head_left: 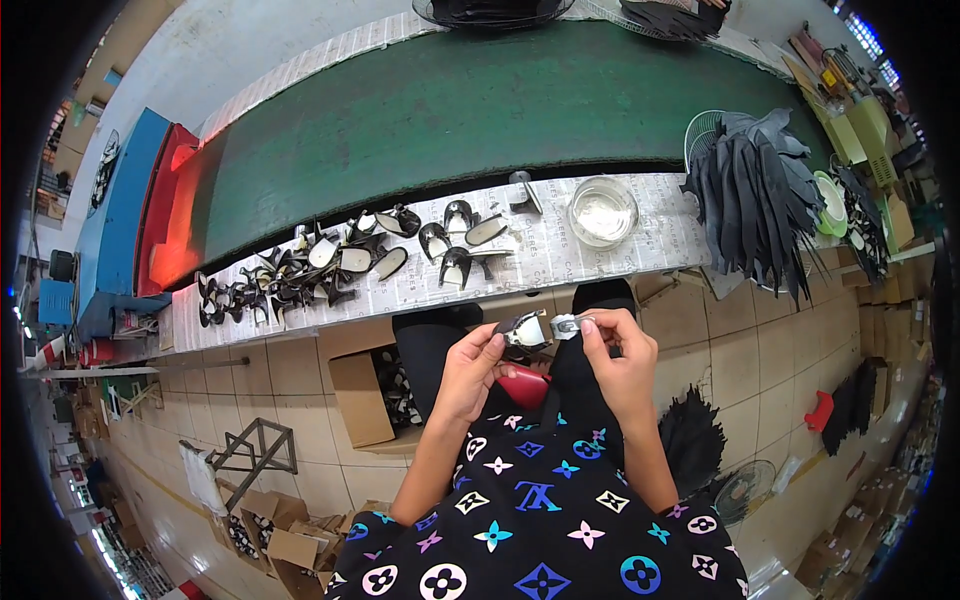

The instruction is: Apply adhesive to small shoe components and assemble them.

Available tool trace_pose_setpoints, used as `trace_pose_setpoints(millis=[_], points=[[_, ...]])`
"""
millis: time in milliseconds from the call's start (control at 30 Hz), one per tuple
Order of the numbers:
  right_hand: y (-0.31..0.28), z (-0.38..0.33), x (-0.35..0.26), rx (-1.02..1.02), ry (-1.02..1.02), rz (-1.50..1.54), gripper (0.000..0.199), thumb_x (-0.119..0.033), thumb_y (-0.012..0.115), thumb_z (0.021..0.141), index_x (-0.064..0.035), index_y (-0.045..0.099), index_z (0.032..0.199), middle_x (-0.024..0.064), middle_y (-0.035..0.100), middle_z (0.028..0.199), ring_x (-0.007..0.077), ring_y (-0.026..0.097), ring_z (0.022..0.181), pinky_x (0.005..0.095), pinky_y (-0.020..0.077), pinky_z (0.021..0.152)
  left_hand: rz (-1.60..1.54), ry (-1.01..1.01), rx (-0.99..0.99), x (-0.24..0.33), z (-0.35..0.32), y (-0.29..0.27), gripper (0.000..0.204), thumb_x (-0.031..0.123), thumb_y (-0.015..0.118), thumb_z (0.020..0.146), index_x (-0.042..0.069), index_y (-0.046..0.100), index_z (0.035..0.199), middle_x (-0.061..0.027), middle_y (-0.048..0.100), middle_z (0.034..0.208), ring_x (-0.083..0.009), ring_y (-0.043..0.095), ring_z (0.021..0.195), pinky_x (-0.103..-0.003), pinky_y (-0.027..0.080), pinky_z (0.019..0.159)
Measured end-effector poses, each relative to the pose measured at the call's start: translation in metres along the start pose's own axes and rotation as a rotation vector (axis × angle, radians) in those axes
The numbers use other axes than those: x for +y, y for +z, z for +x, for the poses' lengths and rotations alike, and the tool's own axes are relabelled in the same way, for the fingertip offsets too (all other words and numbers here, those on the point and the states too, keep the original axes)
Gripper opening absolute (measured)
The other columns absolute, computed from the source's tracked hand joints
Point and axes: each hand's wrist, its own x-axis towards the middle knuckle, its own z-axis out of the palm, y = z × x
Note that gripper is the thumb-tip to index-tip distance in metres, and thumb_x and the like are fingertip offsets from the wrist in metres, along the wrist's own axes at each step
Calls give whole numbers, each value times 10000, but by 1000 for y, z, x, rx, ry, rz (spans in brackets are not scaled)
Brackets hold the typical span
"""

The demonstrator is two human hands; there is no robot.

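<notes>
Here shoe piece (527,329) pinched between both hands, left hand (470,372), right hand (618,360).

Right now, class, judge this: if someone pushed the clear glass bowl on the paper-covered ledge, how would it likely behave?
The glass bowl looks low and wide, so it would probably slide rather than tip. It appears to hold a little clear liquid, which could slosh if shoved quickly. Being glass and sitting close to the ledge edge, it is likely breakable if pushed off.

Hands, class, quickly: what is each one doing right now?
Left hand: shut on the black shoe piece.
Right hand: pinching the small silver part.
</notes>
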Motion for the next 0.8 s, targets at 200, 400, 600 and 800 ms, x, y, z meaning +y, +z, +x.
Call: trace_pose_setpoints(millis=[200, 400, 600, 800], points=[[8, -3, -11, -81, -58, -71, 89, -40, 675, 890, 21, 628, 936, 66, 676, 862, 67, 546, 574, 224, 416, 499, 57, -3, 6, -3, 0, -1, 268, 189, 593, 985, 1, 599, 1176, -66, 664, 1046, -120, 623, 845, -250, 526, 652], [12, -5, -11, -155, -77, -67, 87, -52, 683, 887, 8, 650, 941, 31, 680, 852, 41, 502, 598, 203, 392, 518, 43, 2, 21, -2, -3, 2, 244, 178, 594, 984, 7, 604, 1158, -64, 664, 1036, -114, 625, 833, -249, 533, 642], [14, -7, -10, -139, -63, -48, 91, -64, 683, 893, 5, 655, 945, 28, 680, 848, 41, 512, 599, 205, 383, 507, 47, -15, 49, 3, -2, 7, 237, 185, 578, 993, 10, 603, 1150, -66, 667, 1030, -113, 631, 820, -243, 533, 611], [19, -7, -9, -171, -80, -81, 81, -59, 679, 895, 4, 652, 937, 36, 685, 858, 46, 511, 594, 204, 377, 500, 30, -17, 47, 0, -1, 4, 225, 175, 573, 994, 12, 598, 1147, -67, 665, 1026, -107, 634, 812, -238, 547, 598]])
